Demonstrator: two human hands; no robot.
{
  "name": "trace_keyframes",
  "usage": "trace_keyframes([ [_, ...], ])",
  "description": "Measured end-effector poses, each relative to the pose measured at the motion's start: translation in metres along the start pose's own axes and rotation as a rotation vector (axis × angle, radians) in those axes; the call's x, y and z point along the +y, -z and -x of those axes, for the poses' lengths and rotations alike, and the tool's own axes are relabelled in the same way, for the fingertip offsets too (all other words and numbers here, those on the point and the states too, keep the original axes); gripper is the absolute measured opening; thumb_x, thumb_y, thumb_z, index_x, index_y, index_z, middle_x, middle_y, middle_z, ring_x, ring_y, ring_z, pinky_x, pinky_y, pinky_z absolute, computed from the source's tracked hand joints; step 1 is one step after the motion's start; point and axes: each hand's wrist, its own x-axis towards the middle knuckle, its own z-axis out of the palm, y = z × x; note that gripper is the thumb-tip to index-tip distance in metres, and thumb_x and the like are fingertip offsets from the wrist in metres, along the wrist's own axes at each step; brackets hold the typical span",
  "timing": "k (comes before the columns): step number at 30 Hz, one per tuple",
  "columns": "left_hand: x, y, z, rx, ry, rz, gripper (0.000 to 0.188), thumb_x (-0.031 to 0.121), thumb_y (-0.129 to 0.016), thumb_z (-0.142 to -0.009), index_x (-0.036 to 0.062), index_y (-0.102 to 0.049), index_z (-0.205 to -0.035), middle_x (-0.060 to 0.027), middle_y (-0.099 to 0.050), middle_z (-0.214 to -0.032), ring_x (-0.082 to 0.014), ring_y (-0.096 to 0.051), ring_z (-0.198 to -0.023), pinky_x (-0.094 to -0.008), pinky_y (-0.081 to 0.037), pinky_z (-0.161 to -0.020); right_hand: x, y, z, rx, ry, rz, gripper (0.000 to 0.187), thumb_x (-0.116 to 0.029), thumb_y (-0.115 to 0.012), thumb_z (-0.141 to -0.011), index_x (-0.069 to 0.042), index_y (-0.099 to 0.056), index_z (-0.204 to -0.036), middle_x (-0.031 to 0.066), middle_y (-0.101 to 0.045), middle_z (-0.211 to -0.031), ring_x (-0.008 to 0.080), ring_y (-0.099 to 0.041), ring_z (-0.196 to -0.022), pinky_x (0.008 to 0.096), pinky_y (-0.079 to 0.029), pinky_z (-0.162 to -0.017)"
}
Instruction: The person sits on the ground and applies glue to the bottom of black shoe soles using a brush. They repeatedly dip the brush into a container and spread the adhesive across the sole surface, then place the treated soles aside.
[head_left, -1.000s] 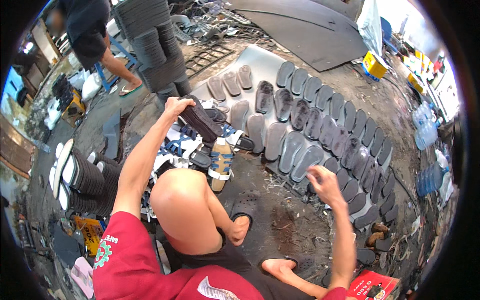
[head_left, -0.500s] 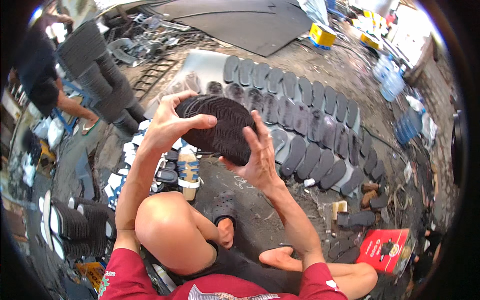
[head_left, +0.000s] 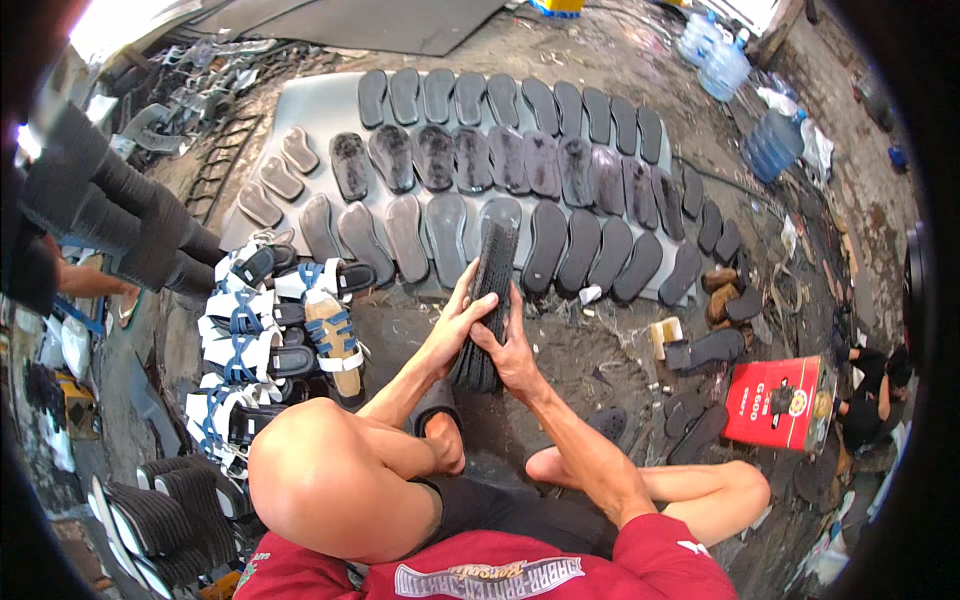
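Note:
A stack of black ridged shoe soles (head_left: 495, 265) stands nearly on edge in front of me, held between both hands. My left hand (head_left: 460, 325) is closed round its left side, thumb across the edges. On the opposite side my right hand (head_left: 510, 350) grips it, thumb also over the edges. Beyond the stack, rows of dark soles (head_left: 547, 245) lie on a grey sheet (head_left: 300, 100). Several in the middle row (head_left: 433, 158) look wet or smeared; the stack's top end overlaps one sole of the front row.
White and blue strapped sandals (head_left: 245, 320) are piled at my left, near stacked soles (head_left: 185, 495). At right stand a red tin (head_left: 770, 405), a brush-like block (head_left: 663, 335) and loose soles (head_left: 705, 350). Large water bottles (head_left: 725, 70) sit far right. Rolled dark material (head_left: 110, 200) leans far left.
The stack has come down toward me and turned from its ridged face showing to its edges showing. Both hands lowered and drew closer together. The view tilted downward.

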Motion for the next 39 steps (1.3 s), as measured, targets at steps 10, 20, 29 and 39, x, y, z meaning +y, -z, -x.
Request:
trace_keyframes([
  [10,-0.011,0.003,0.007,0.054,0.047,0.214,0.090,0.026,-0.073,-0.109,0.0234,-0.018,-0.179,-0.0100,-0.065,-0.145,-0.0183,-0.065,-0.124,-0.0355,-0.054,-0.104,-0.016,0.011,0.002,-0.011,-0.113,0.076,0.081,-0.031,-0.062,-0.116,-0.012,-0.012,-0.177,0.0118,-0.044,-0.166,0.0215,-0.044,-0.149,0.0381,-0.036,-0.125],
  [20,-0.003,0.012,0.020,-0.021,0.146,0.510,0.071,0.037,-0.065,-0.106,0.0041,-0.042,-0.164,-0.0188,-0.070,-0.140,-0.0277,-0.074,-0.120,-0.0432,-0.064,-0.099,-0.020,0.023,0.002,0.046,-0.306,-0.061,0.075,-0.020,-0.060,-0.112,-0.009,-0.018,-0.173,0.0122,-0.053,-0.157,0.0208,-0.056,-0.140,0.0365,-0.046,-0.118],
  [29,-0.024,0.049,0.036,0.152,0.230,0.746,0.056,0.037,-0.070,-0.090,-0.0055,-0.071,-0.125,-0.0220,-0.080,-0.113,-0.0346,-0.079,-0.098,-0.0463,-0.066,-0.088,-0.025,0.046,0.001,0.166,-0.384,-0.253,0.052,-0.019,-0.056,-0.103,-0.006,-0.052,-0.153,0.0096,-0.069,-0.132,0.0180,-0.070,-0.113,0.0338,-0.059,-0.098],
  [39,-0.069,0.048,0.020,0.066,0.312,0.743,0.058,0.046,-0.066,-0.106,-0.0019,-0.068,-0.138,-0.0212,-0.075,-0.133,-0.0328,-0.074,-0.120,-0.0487,-0.060,-0.108,-0.003,0.060,0.000,0.251,-0.112,0.061,0.070,-0.016,-0.064,-0.103,0.005,-0.037,-0.165,0.0118,-0.067,-0.134,0.0194,-0.065,-0.117,0.0336,-0.050,-0.109],
])
